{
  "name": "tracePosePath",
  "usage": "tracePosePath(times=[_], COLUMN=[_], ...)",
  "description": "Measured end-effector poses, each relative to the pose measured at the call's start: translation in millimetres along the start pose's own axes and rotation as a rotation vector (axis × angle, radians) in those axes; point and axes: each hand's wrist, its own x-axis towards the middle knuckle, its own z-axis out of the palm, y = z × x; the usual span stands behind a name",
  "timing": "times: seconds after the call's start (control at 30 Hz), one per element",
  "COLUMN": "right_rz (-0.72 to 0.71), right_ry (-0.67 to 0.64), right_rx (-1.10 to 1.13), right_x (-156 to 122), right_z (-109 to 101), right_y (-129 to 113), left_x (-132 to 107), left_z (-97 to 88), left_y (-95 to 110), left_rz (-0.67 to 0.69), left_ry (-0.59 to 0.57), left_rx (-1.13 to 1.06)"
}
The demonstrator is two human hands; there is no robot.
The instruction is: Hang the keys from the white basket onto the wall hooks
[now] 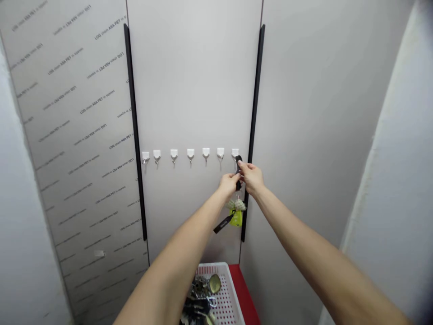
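My left hand (228, 184) and my right hand (251, 176) meet just below the rightmost white adhesive hook (235, 152). Between them, the fingers of both are closed on a black strap (238, 184) of a keychain. Its upper end reaches up to the hook; whether it is looped over the hook I cannot tell. Under the hands dangle a pale fluffy-looking charm (237, 205), a bright yellow-green charm (236, 219) and a black tag (223, 223) with light lettering.
Several more white hooks (191, 153) run in a row leftward across the pale door panel (192, 90). Black vertical handles (134, 135) flank it. Below, a white perforated basket (230, 293) holds keychains and metal pieces, beside a red surface (244, 289).
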Motion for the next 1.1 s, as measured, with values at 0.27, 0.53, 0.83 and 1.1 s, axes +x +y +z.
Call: tracePosePath(times=[0.27,0.53,0.83,1.1], right_rz=[0.004,-0.211,-0.402,-0.066], right_ry=[0.037,0.103,-0.156,-0.887], right_rx=[-0.182,-0.7,-0.758,-0.959], right_x=[18,24,-70,-195], right_z=[1,-6,-28,-40], right_y=[11,23,85,179], left_x=[17,24,-76,-174], left_z=[1.2,-8.2,-105.6,-177.5], left_y=[-8,-22,-97,-158], left_rz=[-0.043,-0.017,-0.109,-0.103], left_ry=[0.056,0.189,-0.06,0.022], left_rx=[0.132,0.32,0.669,1.029])
